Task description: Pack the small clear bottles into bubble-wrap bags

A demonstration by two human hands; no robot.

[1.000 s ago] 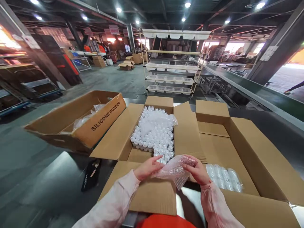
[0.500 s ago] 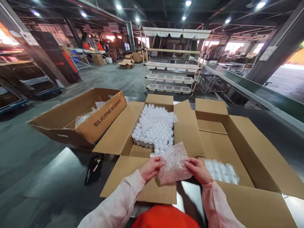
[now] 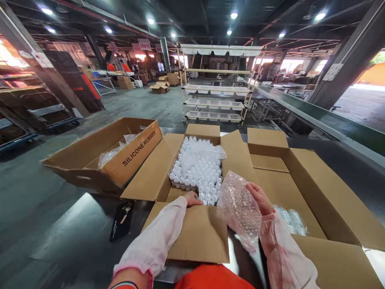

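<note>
The person's right hand [image 3: 261, 198] pinches crinkled, see-through bubble wrap [image 3: 239, 208] by its upper right edge, near the close right corner of the middle cardboard box [image 3: 195, 235], its long axis slanting from upper left to lower right. The left hand [image 3: 191, 198] dips inside that box's near edge beside upright, round white-capped bottles [image 3: 207, 174]; with fingertips hidden, its grip cannot be told. Bare cardboard gives room left of the nearest bottles, and 1 glossy wrapped bundle [image 3: 294, 222] lies in the right box [image 3: 288, 190].
</note>
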